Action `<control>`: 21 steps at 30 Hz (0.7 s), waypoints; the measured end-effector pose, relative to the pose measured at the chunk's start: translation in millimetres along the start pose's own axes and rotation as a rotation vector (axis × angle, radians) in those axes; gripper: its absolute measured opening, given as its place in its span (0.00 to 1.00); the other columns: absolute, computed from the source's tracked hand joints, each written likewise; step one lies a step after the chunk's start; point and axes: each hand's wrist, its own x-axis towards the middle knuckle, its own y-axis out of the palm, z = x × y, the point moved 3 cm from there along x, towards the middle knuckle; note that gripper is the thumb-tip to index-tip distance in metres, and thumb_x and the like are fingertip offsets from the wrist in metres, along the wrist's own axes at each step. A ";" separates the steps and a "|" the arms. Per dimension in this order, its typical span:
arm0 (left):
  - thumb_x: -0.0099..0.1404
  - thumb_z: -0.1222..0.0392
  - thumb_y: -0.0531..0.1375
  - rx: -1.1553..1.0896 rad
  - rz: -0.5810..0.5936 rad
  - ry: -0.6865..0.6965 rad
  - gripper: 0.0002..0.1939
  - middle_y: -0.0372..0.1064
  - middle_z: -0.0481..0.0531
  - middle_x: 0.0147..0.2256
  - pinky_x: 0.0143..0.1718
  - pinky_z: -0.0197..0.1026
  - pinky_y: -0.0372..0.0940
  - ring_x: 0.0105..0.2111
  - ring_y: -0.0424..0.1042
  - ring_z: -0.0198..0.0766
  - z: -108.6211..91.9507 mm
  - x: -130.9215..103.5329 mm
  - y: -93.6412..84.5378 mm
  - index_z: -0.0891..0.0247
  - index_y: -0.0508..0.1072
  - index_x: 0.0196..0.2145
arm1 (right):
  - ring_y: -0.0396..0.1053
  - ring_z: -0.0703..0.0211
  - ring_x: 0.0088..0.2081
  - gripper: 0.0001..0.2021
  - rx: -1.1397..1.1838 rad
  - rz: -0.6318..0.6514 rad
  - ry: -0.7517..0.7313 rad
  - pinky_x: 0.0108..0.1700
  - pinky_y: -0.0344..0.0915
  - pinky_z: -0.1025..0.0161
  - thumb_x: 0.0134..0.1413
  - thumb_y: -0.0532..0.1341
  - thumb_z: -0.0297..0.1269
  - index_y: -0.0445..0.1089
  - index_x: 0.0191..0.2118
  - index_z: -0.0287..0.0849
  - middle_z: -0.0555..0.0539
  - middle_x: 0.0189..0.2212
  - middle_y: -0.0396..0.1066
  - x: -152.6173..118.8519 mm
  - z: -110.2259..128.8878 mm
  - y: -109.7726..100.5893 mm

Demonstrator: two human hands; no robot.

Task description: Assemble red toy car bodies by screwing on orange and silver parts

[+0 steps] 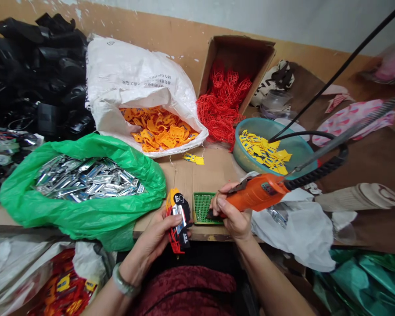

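In the head view my left hand (158,232) grips a toy car (179,219) with an orange front, red frame, chrome side and black wheels, held on its side at the bench edge. My right hand (234,215) is wrapped round an orange electric screwdriver (256,193), its tip end pointing left over a green perforated tray (200,213). The tip itself is hard to make out. Tool and car are apart. A black cable (316,134) and a metal spring (335,142) run from the tool's back end up to the right.
Left stand a green bag (145,175) of chrome parts and black parts (52,79). Behind are a white sack (128,66) of orange parts, a cardboard box (207,57) of red frames and a teal basin (242,153) of yellow parts. A white plastic bag (309,232) lies right.
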 end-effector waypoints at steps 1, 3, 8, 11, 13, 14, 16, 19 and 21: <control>0.51 0.61 0.74 -0.004 -0.006 0.003 0.24 0.74 0.51 0.32 0.32 0.44 0.76 0.33 0.77 0.44 -0.4 -0.4 0.6 0.62 0.71 0.44 | 0.66 0.63 0.20 0.10 0.001 -0.001 -0.003 0.26 0.68 0.61 0.56 0.66 0.37 0.65 0.42 0.46 0.58 0.21 0.64 0.1 0.2 -0.1; 0.50 0.61 0.74 0.000 -0.013 0.003 0.24 0.73 0.50 0.32 0.31 0.44 0.76 0.33 0.76 0.44 -0.9 -1.5 1.6 0.62 0.71 0.44 | 0.66 0.64 0.20 0.10 0.013 -0.003 -0.009 0.27 0.68 0.61 0.56 0.66 0.36 0.66 0.42 0.46 0.59 0.21 0.64 1.1 2.2 0.4; 0.50 0.59 0.74 0.088 -0.021 0.049 0.22 0.72 0.49 0.30 0.29 0.40 0.72 0.28 0.72 0.38 -1.3 -5.7 1.1 0.63 0.71 0.41 | 0.64 0.65 0.18 0.09 0.103 -0.020 -0.071 0.26 0.67 0.62 0.55 0.66 0.33 0.68 0.41 0.45 0.59 0.20 0.65 8.8 18.1 4.0; 0.50 0.58 0.74 0.130 -0.056 0.080 0.21 0.71 0.49 0.29 0.27 0.36 0.68 0.26 0.69 0.34 -1.5 -6.5 -2.1 0.65 0.73 0.39 | 0.64 0.65 0.17 0.09 0.140 -0.027 -0.100 0.26 0.66 0.62 0.53 0.66 0.33 0.68 0.40 0.46 0.59 0.19 0.65 14.1 28.0 6.3; 0.50 0.58 0.74 0.149 -0.082 0.093 0.21 0.71 0.48 0.29 0.27 0.35 0.67 0.25 0.68 0.33 -2.0 -6.0 -4.0 0.65 0.73 0.39 | 0.63 0.64 0.17 0.09 0.152 -0.026 -0.106 0.25 0.66 0.61 0.52 0.67 0.34 0.68 0.40 0.46 0.59 0.18 0.65 16.5 32.2 7.6; 0.49 0.58 0.74 0.161 -0.098 0.105 0.21 0.71 0.48 0.29 0.27 0.35 0.66 0.26 0.68 0.33 -2.7 -5.8 -4.5 0.65 0.73 0.39 | 0.63 0.64 0.17 0.09 0.157 -0.026 -0.109 0.25 0.66 0.61 0.52 0.67 0.34 0.68 0.40 0.45 0.59 0.18 0.65 17.4 33.8 8.2; 0.48 0.58 0.74 0.193 -0.128 0.145 0.22 0.71 0.47 0.29 0.27 0.34 0.64 0.26 0.67 0.32 -5.0 -5.8 -4.1 0.66 0.74 0.39 | 0.63 0.64 0.16 0.09 0.173 -0.021 -0.106 0.25 0.65 0.61 0.51 0.66 0.33 0.68 0.39 0.45 0.59 0.17 0.65 18.9 36.8 9.9; 0.48 0.59 0.74 0.237 -0.153 0.212 0.22 0.72 0.46 0.30 0.29 0.32 0.63 0.28 0.67 0.32 -9.6 -6.3 -0.7 0.66 0.74 0.40 | 0.62 0.64 0.16 0.09 0.224 -0.010 -0.096 0.25 0.65 0.61 0.51 0.65 0.32 0.68 0.39 0.45 0.59 0.17 0.65 21.9 44.2 14.6; 0.48 0.59 0.74 0.236 -0.158 0.228 0.22 0.72 0.46 0.30 0.30 0.33 0.63 0.29 0.67 0.32 -11.7 -5.7 1.6 0.65 0.74 0.40 | 0.62 0.64 0.16 0.09 0.267 -0.002 -0.093 0.25 0.64 0.62 0.50 0.65 0.33 0.68 0.38 0.45 0.59 0.16 0.64 24.4 51.6 20.2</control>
